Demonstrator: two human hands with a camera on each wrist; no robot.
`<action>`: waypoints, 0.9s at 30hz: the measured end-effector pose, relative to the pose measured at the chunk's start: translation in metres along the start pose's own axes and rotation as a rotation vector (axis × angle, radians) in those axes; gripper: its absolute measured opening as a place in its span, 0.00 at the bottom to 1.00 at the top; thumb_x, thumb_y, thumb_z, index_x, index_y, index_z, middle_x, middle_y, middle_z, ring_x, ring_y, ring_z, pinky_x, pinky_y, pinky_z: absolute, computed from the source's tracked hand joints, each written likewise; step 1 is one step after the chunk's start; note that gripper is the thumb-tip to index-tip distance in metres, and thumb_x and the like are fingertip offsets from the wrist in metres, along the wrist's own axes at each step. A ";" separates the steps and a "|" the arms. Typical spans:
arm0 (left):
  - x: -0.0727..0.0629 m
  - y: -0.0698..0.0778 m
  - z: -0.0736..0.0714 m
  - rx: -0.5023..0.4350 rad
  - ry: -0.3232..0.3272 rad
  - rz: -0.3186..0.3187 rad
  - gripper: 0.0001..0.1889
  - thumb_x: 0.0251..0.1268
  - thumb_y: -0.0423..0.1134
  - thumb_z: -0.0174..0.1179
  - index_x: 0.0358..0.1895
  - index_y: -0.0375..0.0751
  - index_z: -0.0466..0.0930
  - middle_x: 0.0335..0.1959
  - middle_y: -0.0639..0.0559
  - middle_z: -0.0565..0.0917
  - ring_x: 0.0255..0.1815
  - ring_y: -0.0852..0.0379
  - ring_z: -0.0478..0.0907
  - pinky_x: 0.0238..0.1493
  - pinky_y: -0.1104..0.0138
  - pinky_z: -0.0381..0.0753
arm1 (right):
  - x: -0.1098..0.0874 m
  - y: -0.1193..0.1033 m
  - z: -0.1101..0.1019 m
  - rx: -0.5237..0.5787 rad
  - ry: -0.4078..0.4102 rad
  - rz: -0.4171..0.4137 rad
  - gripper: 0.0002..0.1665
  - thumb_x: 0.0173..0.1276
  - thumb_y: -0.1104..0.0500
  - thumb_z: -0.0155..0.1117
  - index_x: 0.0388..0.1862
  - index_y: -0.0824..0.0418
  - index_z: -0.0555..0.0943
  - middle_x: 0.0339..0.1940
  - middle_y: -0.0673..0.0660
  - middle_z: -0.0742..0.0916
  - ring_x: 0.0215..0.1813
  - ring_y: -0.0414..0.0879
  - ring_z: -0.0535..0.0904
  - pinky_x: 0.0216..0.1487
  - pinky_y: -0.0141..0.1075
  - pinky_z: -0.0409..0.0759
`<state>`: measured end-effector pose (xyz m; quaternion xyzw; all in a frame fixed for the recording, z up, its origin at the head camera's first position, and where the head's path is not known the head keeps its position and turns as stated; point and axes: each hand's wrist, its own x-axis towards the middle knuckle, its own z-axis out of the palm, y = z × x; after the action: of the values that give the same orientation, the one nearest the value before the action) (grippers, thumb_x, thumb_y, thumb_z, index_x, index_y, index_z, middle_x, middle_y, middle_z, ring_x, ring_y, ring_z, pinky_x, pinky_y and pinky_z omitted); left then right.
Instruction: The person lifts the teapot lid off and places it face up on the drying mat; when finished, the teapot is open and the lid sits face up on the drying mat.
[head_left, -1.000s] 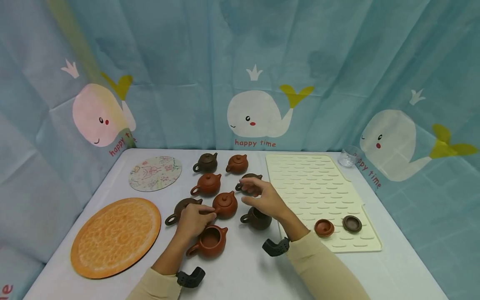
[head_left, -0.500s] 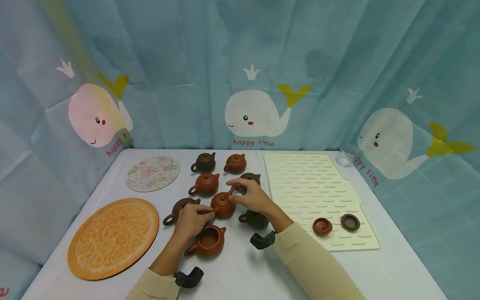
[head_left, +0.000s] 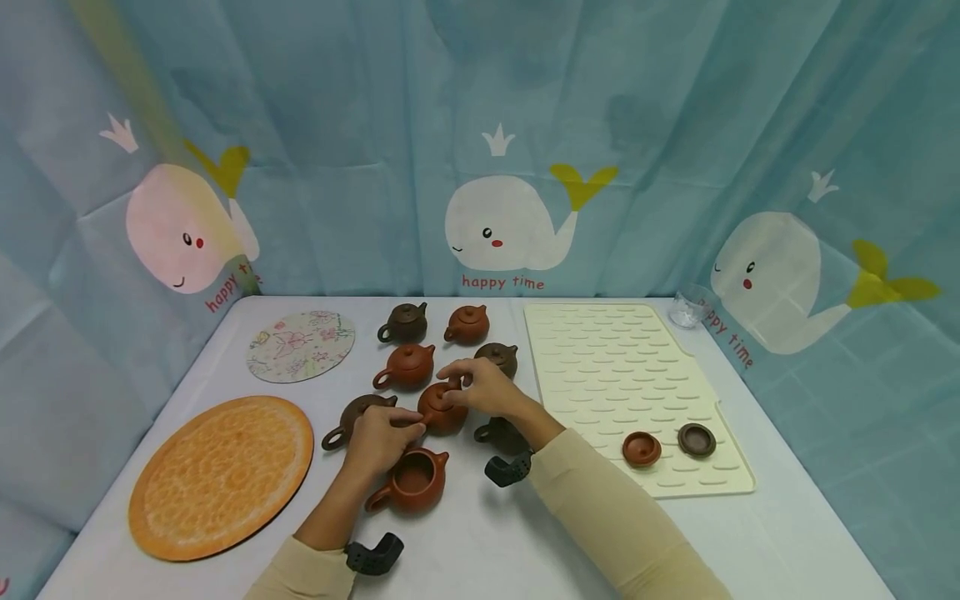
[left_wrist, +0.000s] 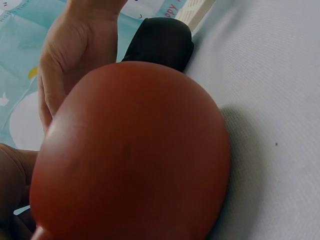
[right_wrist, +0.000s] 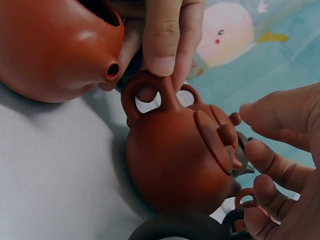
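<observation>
A red-brown lidded teapot (head_left: 442, 417) stands amid the other teapots. My left hand (head_left: 378, 437) pinches its loop handle between thumb and fingers, as the right wrist view shows. Over the same pot, my right hand (head_left: 487, 387) has its fingers spread around the lid knob (right_wrist: 227, 135), with a gap visible in the right wrist view. Just in front of my left hand sits a lidless red-brown teapot (head_left: 414, 497), its body filling the left wrist view. My right forearm partly covers a dark teapot (head_left: 498, 433). Left of my left hand is another dark teapot (head_left: 352, 414).
Several lidded teapots, red-brown (head_left: 407, 367) and dark (head_left: 405, 323), stand farther back. A cream ridged mat (head_left: 600, 375) on the right carries a red-brown lid (head_left: 641, 450) and a dark lid (head_left: 697, 441). A clear cup (head_left: 688, 310) is behind; a pizza-patterned round mat (head_left: 221, 479) lies left.
My right hand has moved left and slightly down from above the dark teapots to the red-brown teapot's lid. The left hand keeps its hold on the handle.
</observation>
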<state>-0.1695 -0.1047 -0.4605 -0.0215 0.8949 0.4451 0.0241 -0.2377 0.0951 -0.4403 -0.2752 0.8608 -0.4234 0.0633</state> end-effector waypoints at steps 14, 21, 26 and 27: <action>0.000 0.000 0.001 -0.001 0.005 0.016 0.07 0.57 0.37 0.69 0.39 0.42 0.89 0.37 0.50 0.85 0.40 0.52 0.78 0.39 0.56 0.76 | 0.007 0.006 0.013 -0.051 -0.007 0.047 0.12 0.61 0.65 0.69 0.45 0.59 0.86 0.35 0.47 0.84 0.35 0.40 0.76 0.34 0.31 0.76; 0.000 0.001 0.000 -0.011 0.004 0.011 0.07 0.58 0.36 0.69 0.39 0.42 0.89 0.38 0.50 0.85 0.40 0.52 0.78 0.39 0.57 0.76 | 0.008 0.000 0.014 -0.172 -0.009 0.067 0.08 0.65 0.62 0.67 0.43 0.57 0.87 0.38 0.47 0.84 0.37 0.39 0.76 0.36 0.31 0.76; 0.000 0.000 0.000 -0.009 -0.001 0.002 0.07 0.58 0.36 0.69 0.39 0.42 0.89 0.37 0.51 0.85 0.39 0.53 0.77 0.38 0.57 0.76 | 0.009 -0.003 0.014 -0.219 -0.023 0.078 0.07 0.66 0.61 0.66 0.43 0.57 0.86 0.39 0.48 0.84 0.40 0.39 0.76 0.40 0.32 0.76; 0.000 0.000 0.000 -0.007 -0.004 0.000 0.07 0.58 0.36 0.69 0.39 0.42 0.89 0.37 0.51 0.85 0.38 0.53 0.77 0.38 0.57 0.76 | 0.009 -0.003 0.014 -0.222 -0.023 0.081 0.07 0.67 0.61 0.66 0.43 0.57 0.86 0.39 0.47 0.84 0.40 0.39 0.77 0.40 0.32 0.76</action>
<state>-0.1697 -0.1043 -0.4606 -0.0209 0.8932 0.4484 0.0260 -0.2389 0.0791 -0.4454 -0.2503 0.9120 -0.3194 0.0596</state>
